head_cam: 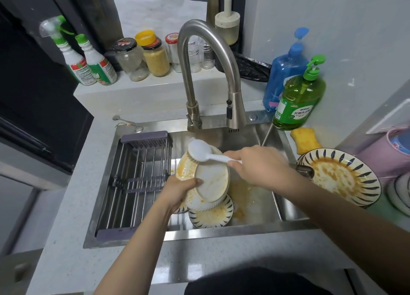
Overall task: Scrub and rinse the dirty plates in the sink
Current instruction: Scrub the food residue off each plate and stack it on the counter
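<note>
Pale speckled countertop [66, 239] wraps a stainless steel sink [255, 210] in the single head view, with a window ledge behind it. Taking the sink as the landmark: a curved steel faucet [206, 72] rises from its back rim, the spray head hanging over the basin. Inside the sink's left part sits a dark-framed drying rack [133, 179] of metal rods.

Over the middle of the basin, the left hand [184, 189] grips a white ribbed plate [210, 183] by its lower left edge, fingers curled over the rim, holding it tilted with its underside toward the camera; orange smears show along its upper left rim. The right hand [259, 163] is closed round the handle of a white dish brush [199, 151], whose head rests against the plate's upper edge. Below the held plate, on the sink floor, lies a striped plate [213, 214] stained orange, and orange residue spots the basin floor just right of it.

On the counter at the sink's right edge sits a large striped bowl [341, 175] smeared orange, with a yellow sponge [305, 139] just behind it. At the sink's back right corner stand a green soap bottle [297, 99] and a blue pump bottle [284, 72]. On the ledge behind the sink stand jars [153, 55], and to the left of them two spray bottles [86, 59].
</note>
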### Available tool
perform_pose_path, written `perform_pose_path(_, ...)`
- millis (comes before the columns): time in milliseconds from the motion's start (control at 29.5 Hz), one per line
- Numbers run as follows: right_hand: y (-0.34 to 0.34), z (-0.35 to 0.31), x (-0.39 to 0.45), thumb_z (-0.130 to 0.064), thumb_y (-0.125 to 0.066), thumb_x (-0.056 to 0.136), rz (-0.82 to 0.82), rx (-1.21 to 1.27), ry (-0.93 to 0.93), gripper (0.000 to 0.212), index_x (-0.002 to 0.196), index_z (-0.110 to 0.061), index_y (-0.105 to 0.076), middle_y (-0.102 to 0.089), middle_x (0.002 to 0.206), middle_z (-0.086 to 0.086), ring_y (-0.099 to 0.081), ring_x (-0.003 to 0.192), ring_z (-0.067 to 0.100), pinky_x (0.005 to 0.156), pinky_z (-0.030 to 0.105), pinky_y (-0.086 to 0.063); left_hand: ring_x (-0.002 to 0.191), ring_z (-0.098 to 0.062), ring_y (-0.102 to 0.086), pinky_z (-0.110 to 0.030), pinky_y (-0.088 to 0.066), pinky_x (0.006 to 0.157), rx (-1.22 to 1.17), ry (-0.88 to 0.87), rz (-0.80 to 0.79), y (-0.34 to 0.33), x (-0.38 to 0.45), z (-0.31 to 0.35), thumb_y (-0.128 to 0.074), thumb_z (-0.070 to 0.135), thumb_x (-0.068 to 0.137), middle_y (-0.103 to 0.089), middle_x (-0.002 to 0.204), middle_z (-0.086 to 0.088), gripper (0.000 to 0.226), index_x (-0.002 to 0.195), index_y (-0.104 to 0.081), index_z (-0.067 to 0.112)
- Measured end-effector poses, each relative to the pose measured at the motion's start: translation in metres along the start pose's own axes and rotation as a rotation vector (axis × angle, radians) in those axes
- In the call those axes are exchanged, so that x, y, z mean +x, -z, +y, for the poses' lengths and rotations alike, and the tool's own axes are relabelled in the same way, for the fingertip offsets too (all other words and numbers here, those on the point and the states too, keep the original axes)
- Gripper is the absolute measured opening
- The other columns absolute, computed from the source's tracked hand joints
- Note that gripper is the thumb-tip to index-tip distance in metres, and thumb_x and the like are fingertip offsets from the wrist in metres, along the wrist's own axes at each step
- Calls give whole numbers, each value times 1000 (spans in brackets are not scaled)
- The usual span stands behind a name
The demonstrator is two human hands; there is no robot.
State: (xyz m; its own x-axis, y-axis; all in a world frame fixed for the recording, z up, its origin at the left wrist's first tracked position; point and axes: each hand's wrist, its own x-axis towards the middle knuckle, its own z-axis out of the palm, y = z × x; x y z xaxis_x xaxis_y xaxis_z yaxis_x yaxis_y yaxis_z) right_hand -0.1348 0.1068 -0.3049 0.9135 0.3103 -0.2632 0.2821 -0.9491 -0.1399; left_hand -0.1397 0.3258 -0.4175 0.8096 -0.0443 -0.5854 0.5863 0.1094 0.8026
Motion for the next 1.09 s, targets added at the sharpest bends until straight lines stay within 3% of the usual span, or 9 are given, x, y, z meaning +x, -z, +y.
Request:
perform_pose_path(102,11,10,14,-36,-30,102,-64,-2,-156,31,116,-35,-57,-54,74,-4,-54,66,16,56,29,-37,102,-37,-65,-50,-53,91,137,-43,18,3,-5,1,-84,24,42,-69,107,-19,69,104,-66,1)
perform_pose_path(204,14,8,10,-35,-31,101,-80,6,-92,30,114,-38,-59,-55,74,-5,-54,67,16,55,29,-37,96,-33,-66,-43,-54,80,269,-66,12,7,-8,2,-81,32,41,-69,101,-15,68,101,-66,2)
perform_pose_path(272,16,5,7,-38,-34,100,-79,33,-35,28,113,-45,-58,-57,75,-6,-56,67,17,55,29,-40,85,-26,-65,-32,-52,68,306,-87,16,8,-9,4,-79,29,45,-69,90,-9,56,94,-66,5)
perform_pose_path(373,22,13,19,-42,-37,98,-121,43,-133,29,114,-44,-61,-63,89,-4,-60,80,20,67,32,-46,65,-15,-58,-20,-43,54,398,-134,6,5,-11,7,-75,16,60,-62,71,-1,21,75,-62,9)
perform_pose_path(509,23,13,16,-44,-37,98,-152,54,-102,30,117,-46,-60,-64,89,-5,-60,81,20,69,32,-47,60,-14,-53,-24,-39,54,477,-159,5,7,-14,6,-66,21,55,-58,65,0,21,71,-60,8)
perform_pose_path(747,22,23,21,-40,-37,99,-194,87,-164,30,115,-39,-63,-63,88,-4,-61,82,19,75,33,-50,70,-15,-62,-22,-47,58,288,-141,-22,9,-16,7,-71,16,55,-66,76,0,28,81,-66,7)
perform_pose_path(917,20,24,10,-40,-38,99,-132,154,-114,28,115,-46,-60,-64,89,-4,-61,82,19,69,31,-49,83,-26,-68,-33,-56,70,60,-106,-58,13,-13,11,-81,9,48,-72,88,-8,50,95,-66,4)
perform_pose_path(1018,20,32,7,-38,-36,101,-225,61,-193,32,122,-37,-60,-64,98,-1,-61,89,21,71,30,-47,85,-27,-68,-33,-59,65,-139,-80,-30,13,-15,15,-67,-9,72,-71,92,-12,30,101,-63,1)
perform_pose_path(1086,18,33,4,-37,-35,102,-240,41,-190,33,123,-34,-59,-65,100,0,-62,90,21,69,29,-45,87,-29,-67,-33,-60,64,-196,-69,-30,16,-15,18,-60,-13,77,-70,93,-13,29,102,-61,0)
